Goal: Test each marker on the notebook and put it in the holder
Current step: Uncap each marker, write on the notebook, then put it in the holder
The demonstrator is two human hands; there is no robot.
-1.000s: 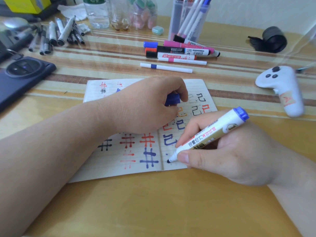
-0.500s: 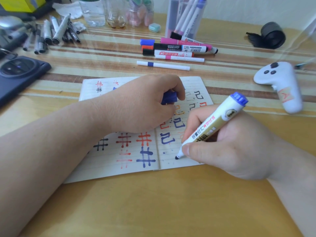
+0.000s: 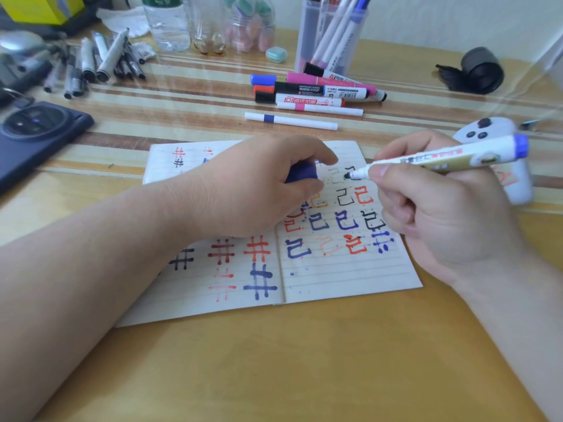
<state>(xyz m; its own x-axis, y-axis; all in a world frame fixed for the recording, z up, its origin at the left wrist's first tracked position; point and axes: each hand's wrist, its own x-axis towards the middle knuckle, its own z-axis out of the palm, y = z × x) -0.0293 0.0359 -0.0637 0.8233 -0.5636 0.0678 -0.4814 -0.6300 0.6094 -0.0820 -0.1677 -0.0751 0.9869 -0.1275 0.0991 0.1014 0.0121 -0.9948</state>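
On the counter (image 3: 274,376), one open notebook (image 3: 335,278) is lying in front of the person, its two lined pages covered in red, blue, black and orange test marks. Beyond it, seven capped markers are lying in a loose row: five thick ones bunched together (image 3: 316,88) and two thin white ones (image 3: 291,120) just in front of them. One clear holder (image 3: 330,35) is standing behind that bunch with several markers upright inside; their exact number cannot be told. To the far left a pile of grey and black pens (image 3: 97,60) is spreading out, too tangled to count, and a dark phone (image 3: 39,132) is lying near it. Three clear bottles (image 3: 207,22) are standing at the back edge, a black roll (image 3: 479,70) is sitting at the far right, and one white controller (image 3: 502,153) is resting behind the right hand.

A striped mat under clear film is covering the far half of the yellow wooden surface, and a pale wall is rising behind it.

The left hand (image 3: 253,187) is pressing down on the left page, its fingers clenched around a blue cap (image 3: 301,172). The right hand (image 3: 441,208) is hovering over the right page, fingers grasping one uncapped white marker (image 3: 441,156) with a blue end, held nearly level with its dark tip pointing left toward the cap, above the page's upper rows.
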